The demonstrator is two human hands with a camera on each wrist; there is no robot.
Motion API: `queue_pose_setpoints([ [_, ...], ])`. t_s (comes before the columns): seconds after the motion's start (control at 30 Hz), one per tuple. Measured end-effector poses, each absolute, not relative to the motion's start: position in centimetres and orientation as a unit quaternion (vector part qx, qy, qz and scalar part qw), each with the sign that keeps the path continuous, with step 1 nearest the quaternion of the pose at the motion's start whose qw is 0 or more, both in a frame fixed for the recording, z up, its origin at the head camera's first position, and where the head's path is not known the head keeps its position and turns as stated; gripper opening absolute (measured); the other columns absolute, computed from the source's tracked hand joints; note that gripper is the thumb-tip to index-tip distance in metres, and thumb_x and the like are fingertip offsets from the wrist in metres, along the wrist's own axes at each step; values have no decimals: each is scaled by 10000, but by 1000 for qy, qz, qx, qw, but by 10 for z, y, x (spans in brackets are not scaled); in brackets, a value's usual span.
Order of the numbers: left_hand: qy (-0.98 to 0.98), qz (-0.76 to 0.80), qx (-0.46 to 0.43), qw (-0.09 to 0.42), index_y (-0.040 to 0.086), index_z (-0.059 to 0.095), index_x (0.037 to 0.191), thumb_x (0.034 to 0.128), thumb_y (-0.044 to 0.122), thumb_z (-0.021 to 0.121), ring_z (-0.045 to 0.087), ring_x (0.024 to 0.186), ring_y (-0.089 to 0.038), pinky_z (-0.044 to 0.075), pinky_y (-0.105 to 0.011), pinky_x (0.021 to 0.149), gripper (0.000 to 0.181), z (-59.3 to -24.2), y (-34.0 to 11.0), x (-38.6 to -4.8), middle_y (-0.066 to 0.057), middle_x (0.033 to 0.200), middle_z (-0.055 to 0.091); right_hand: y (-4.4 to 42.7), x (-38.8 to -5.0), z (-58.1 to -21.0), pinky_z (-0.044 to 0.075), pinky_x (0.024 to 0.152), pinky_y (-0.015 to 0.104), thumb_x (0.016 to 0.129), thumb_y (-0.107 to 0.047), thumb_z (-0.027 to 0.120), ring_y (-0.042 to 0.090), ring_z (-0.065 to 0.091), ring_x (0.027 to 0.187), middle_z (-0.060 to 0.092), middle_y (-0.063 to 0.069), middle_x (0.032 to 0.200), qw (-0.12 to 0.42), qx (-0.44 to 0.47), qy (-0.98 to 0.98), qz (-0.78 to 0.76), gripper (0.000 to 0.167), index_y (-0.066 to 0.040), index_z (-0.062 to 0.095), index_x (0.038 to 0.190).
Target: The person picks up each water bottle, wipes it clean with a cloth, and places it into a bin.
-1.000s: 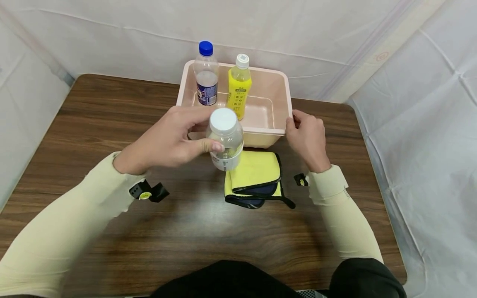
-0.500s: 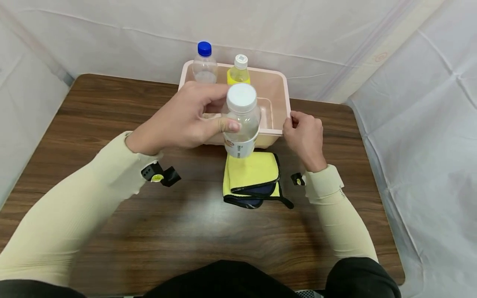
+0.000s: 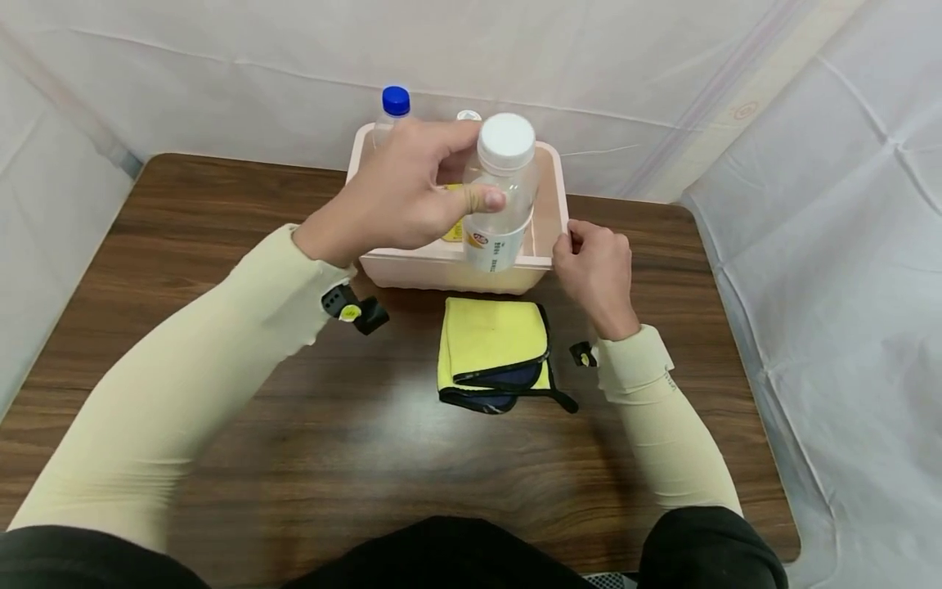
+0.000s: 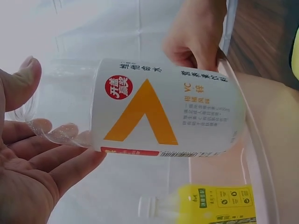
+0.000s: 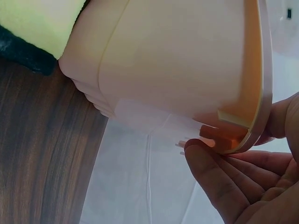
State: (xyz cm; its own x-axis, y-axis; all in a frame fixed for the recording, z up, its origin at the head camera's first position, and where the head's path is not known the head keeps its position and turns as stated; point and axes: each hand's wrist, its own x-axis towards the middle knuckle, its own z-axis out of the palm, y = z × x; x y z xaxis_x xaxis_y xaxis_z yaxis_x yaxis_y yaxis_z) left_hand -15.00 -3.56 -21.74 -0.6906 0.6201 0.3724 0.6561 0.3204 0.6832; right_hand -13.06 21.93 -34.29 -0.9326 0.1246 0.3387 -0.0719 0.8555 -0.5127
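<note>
My left hand point(image 3: 401, 192) grips a clear plastic bottle point(image 3: 502, 192) with a white cap around its upper part. In the left wrist view its white label point(image 4: 149, 109) bears an orange chevron, and the thumb lies across from the fingers. The bottle is over the near rim of a pale pink plastic bin point(image 3: 441, 270). At the bin's right near corner, my right hand point(image 3: 598, 270) pinches the rim point(image 5: 266, 60). Inside the bin stand a blue-capped bottle point(image 3: 395, 102) and a yellow-labelled bottle point(image 4: 215, 203); the left hand hides much of both in the head view.
A folded yellow cloth point(image 3: 496, 339) with black edging lies on the wooden table point(image 3: 353, 458) in front of the bin. White sheeting point(image 3: 257, 82) hangs behind the table and along its sides.
My left hand has carried the clear bottle up, right and away from me, from above the cloth to the bin's near rim. The right hand stays at the bin's corner.
</note>
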Motion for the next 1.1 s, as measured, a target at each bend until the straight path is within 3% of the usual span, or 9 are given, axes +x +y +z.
queue_pose_setpoints([
  [0.43, -826, -446, -344, 1, 44, 651, 1345, 977, 225, 747, 711, 1229, -207, 566, -342, 1068, 422, -224, -15, -174, -86, 1329, 724, 214, -126, -342, 402, 549, 308, 983, -137, 539, 263, 606, 614, 739, 163, 758, 178, -23, -946, 271, 290, -7, 795, 1033],
  [0.8, -853, -426, -302, -13, 85, 643, 1343, 994, 243, 725, 708, 1097, -153, 578, -304, 983, 392, -238, -1, -190, -62, 1280, 740, 210, -123, -342, 401, 524, 294, 983, -149, 552, 265, 624, 598, 765, 177, 799, 189, -14, -944, 271, 310, 4, 792, 1108],
  [1.1, -868, -416, -268, -45, 113, 563, 1440, 1032, 282, 664, 663, 1279, -193, 531, -361, 1112, 453, -254, 14, -200, -55, 1406, 682, 209, -119, -343, 405, 527, 306, 979, -155, 553, 272, 629, 588, 757, 174, 772, 192, -9, -944, 268, 313, 10, 793, 1093],
])
